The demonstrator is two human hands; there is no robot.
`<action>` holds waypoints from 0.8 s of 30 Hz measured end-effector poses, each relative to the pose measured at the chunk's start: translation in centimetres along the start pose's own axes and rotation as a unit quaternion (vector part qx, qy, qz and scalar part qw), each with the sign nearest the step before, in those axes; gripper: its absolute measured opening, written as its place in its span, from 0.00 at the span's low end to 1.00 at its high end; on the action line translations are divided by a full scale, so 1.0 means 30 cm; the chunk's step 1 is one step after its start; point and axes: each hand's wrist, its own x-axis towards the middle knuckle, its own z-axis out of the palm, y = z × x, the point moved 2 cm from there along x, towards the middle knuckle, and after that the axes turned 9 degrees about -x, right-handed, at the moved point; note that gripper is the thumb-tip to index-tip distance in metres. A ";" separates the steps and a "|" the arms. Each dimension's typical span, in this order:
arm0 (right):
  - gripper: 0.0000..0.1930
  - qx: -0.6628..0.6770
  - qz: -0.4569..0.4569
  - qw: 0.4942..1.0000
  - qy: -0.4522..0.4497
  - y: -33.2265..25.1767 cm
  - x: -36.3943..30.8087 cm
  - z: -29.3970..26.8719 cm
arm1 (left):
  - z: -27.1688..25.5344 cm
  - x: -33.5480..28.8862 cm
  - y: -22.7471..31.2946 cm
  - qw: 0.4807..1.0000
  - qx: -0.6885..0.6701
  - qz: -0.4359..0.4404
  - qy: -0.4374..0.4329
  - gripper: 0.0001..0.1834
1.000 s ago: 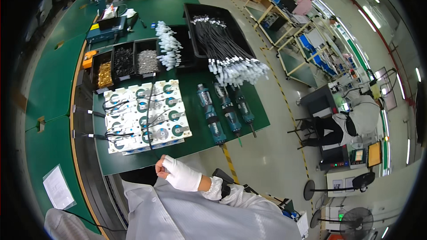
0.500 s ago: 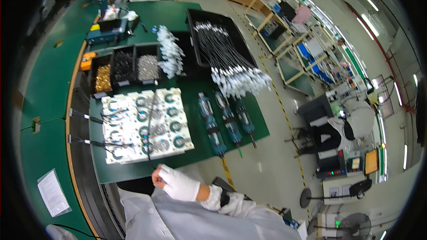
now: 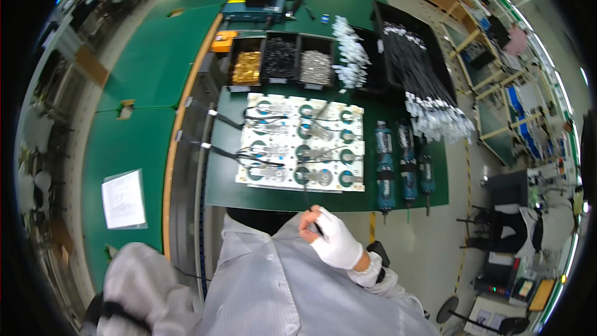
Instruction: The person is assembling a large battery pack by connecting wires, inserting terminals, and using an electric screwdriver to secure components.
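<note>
My right hand [image 3: 336, 241], in a white fingerless glove, is just off the table's front edge. Its fingers are curled closed around a thin black cable [image 3: 306, 196], which runs back over the white fixture board [image 3: 292, 174]. Round green-ringed sockets with clear and metal parts cover that board, and more black cables [image 3: 227, 153] come onto it from the left. At the lower left my left sleeve [image 3: 140, 277] shows, but the left hand itself is out of the picture.
Behind the board stand bins of brass [image 3: 247, 67], black [image 3: 280, 56] and silver small parts [image 3: 316, 67]. White connectors [image 3: 351, 56] lie beside them. A black tray [image 3: 438, 56] holds bundled cables. Several teal electric screwdrivers [image 3: 385, 174] lie at right; a paper sheet [image 3: 123, 199] lies left.
The view has swung leftward, so the table and board appear farther right. My left sleeve has come into the picture. My right hand stays closed near the front edge.
</note>
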 end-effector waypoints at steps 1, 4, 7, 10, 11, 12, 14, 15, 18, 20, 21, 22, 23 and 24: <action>0.05 0.002 -0.029 1.000 -0.011 -0.025 0.001 -0.002 | -0.021 -0.046 0.007 0.998 0.013 -0.069 0.002 0.26; 0.07 -0.017 -0.059 0.998 -0.031 -0.087 0.022 0.013 | -0.030 -0.327 -0.049 0.758 0.072 -0.631 -0.151 0.26; 0.08 -0.040 -0.132 0.983 -0.125 -0.171 0.007 0.053 | 0.158 -0.521 -0.139 0.491 -0.089 -0.842 -0.204 0.28; 0.04 -0.116 -0.184 0.933 -0.286 -0.089 -0.037 0.147 | 0.233 -0.573 -0.099 0.409 -0.255 -0.876 -0.001 0.21; 0.04 -0.088 -0.193 0.934 -0.287 -0.042 -0.059 0.171 | 0.256 -0.589 -0.126 0.375 -0.280 -0.875 0.127 0.13; 0.04 -0.059 -0.215 0.930 -0.292 -0.020 -0.072 0.182 | 0.217 -0.591 -0.162 0.336 -0.348 -0.854 0.191 0.12; 0.04 -0.120 -0.236 0.927 -0.267 -0.049 -0.059 0.097 | 0.163 -0.580 -0.194 0.371 -0.392 -0.791 0.289 0.16; 0.04 -0.118 -0.232 0.949 -0.176 -0.092 -0.047 0.020 | 0.127 -0.561 -0.189 0.382 -0.423 -0.784 0.248 0.18; 0.07 -0.099 -0.191 0.976 0.022 -0.165 -0.025 -0.131 | 0.131 -0.551 -0.116 0.499 -0.344 -0.794 0.039 0.17; 0.10 -0.072 -0.208 0.969 0.114 -0.187 -0.013 -0.129 | 0.240 -0.528 -0.075 0.587 -0.234 -0.766 -0.114 0.21; 0.10 -0.073 -0.212 0.968 0.112 -0.196 -0.002 -0.122 | 0.263 -0.554 -0.039 0.555 -0.231 -0.796 -0.079 0.22; 0.12 -0.150 -0.261 0.943 0.144 -0.205 0.013 -0.120 | 0.284 -0.575 -0.020 0.520 -0.229 -0.822 -0.045 0.24; 0.14 -0.226 -0.307 0.908 0.175 -0.211 0.024 -0.121 | 0.292 -0.578 -0.011 0.516 -0.212 -0.829 -0.029 0.21; 0.14 -0.226 -0.309 0.908 0.173 -0.201 0.038 -0.126 | 0.302 -0.570 -0.011 0.517 -0.211 -0.829 -0.027 0.21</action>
